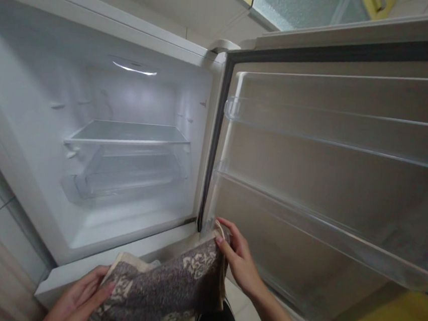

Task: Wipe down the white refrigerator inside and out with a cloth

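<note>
A grey-brown towel (pixel 164 287) with a cream floral pattern hangs stretched between my hands. My left hand (pixel 82 294) pinches its left end, thumb on top. At its upper right corner, my right hand (pixel 237 253) grips the cream edge between thumb and fingers. Both hands are low in the view, in front of the open refrigerator (pixel 130 243). My right hand is close to the lower hinge side of the refrigerator door (pixel 309 190). The towel hides part of the area below the compartment.
Inside the lit compartment are a glass shelf (pixel 129 132) and a clear drawer (pixel 133 173). The door, swung wide to the right, carries clear door bins (pixel 306 222). Light tiles (pixel 18 232) line the left side. Yellow cabinet panels (pixel 391 319) show at the lower right.
</note>
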Available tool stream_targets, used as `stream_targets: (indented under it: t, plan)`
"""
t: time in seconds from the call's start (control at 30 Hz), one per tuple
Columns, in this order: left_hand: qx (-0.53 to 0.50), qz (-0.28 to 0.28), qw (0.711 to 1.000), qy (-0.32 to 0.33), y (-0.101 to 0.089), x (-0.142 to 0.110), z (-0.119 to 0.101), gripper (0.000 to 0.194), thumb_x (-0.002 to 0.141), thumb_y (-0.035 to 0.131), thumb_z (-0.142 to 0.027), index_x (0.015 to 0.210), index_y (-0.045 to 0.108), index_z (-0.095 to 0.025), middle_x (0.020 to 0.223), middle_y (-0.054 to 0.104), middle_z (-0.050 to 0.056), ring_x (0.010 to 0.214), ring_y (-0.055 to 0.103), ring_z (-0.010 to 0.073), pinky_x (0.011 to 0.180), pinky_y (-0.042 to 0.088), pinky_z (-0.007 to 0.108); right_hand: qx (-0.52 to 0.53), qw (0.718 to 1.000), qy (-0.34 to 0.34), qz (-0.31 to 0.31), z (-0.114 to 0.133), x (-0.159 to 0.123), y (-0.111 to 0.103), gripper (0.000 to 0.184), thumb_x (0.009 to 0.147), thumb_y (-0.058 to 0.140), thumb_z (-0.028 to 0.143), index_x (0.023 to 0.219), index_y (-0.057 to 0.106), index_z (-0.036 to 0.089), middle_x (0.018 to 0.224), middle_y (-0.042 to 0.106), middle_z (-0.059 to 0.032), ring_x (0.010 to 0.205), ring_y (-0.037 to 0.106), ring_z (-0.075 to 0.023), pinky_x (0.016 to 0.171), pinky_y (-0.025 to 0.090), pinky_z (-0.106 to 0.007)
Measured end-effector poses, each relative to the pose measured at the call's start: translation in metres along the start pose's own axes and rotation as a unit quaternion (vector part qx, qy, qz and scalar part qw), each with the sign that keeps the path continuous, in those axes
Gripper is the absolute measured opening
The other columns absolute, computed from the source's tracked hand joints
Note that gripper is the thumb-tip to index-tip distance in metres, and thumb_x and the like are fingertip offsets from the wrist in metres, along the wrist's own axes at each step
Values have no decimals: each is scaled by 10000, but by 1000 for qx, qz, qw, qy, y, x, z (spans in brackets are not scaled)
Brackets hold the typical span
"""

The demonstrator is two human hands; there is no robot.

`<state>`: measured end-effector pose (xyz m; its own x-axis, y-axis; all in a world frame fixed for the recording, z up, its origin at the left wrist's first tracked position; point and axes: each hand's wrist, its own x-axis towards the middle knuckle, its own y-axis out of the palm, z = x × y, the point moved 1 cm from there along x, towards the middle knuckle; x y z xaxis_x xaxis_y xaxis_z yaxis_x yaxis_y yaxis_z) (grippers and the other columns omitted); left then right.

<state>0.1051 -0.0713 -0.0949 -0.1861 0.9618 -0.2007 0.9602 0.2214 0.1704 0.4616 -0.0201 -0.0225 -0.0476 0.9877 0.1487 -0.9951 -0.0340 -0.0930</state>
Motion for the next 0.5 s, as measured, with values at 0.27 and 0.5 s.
stream_targets:
  t: [0.27, 0.5]
  plan:
    - [65, 141, 988, 7, 7, 20, 28, 484, 588, 946, -627, 767, 776, -210, 853, 790, 104, 987, 753, 397, 966, 602, 536, -200, 949, -188, 157, 29, -11, -31, 543, 1046, 389, 170, 1558, 456, 341, 1438, 592, -79, 1354, 539, -225, 1176, 391, -413]
    - [-71, 71, 994, -47, 10, 10, 48, 616, 600, 976, -479, 1121, 808, -196, 1172, 812, 145, 1244, 694, 430, 1147, 511, 564, -225, 930, -176, 230, 32, -16, -29, 738, 702, 377, -45, 1328, 603, 275, 1165, 573, -52, 1122, 577, -188, 996, 453, -327]
